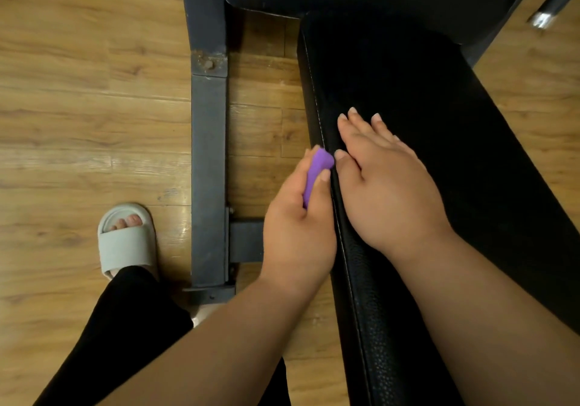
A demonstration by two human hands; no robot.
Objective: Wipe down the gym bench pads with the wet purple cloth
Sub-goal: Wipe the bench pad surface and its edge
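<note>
Gripping a purple cloth [317, 173] in curled fingers, the left hand [298, 227] holds it against the left side edge of the black bench pad [439, 107], while the right hand [386, 192] rests flat, fingers straight, on the pad's top.

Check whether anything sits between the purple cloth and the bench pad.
Nothing visible does. The left hand grips the purple cloth right at the left edge of the bench pad. The right hand lies flat on top beside the cloth, so it covers that patch.
</note>
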